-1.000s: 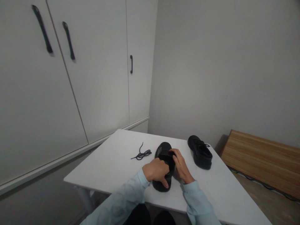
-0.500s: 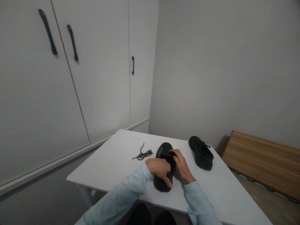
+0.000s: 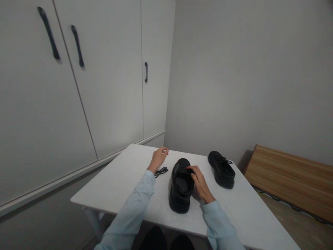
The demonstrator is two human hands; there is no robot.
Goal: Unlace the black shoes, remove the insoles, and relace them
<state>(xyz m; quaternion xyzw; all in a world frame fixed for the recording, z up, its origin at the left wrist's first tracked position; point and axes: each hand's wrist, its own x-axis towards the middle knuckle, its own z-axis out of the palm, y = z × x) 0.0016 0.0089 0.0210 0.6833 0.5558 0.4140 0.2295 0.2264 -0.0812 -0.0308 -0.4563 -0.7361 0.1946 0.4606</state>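
Note:
A black shoe (image 3: 180,203) without a lace stands on the white table, its heel toward me and its opening in plain view. My right hand (image 3: 199,182) is at the shoe's right side, fingers closed on the tongue (image 3: 184,169). Beyond the table's middle, my left hand (image 3: 158,159) has its fingers curled together over a loose dark shoelace (image 3: 162,171). Part of that lace is hidden by the left hand and wrist; whether the fingertips pinch its end does not show. To the right rests a second black shoe (image 3: 224,175), which is laced.
The white table (image 3: 117,189) has its far edge near the wall. White cabinets (image 3: 114,86) with dark handles line the left side. Beyond the table's right edge is a wood-grain board (image 3: 291,180), with a cable along the floor below it.
My left hand has left the near shoe's opening and moved forward and left to the shoelace. My right hand stays at the shoe's tongue.

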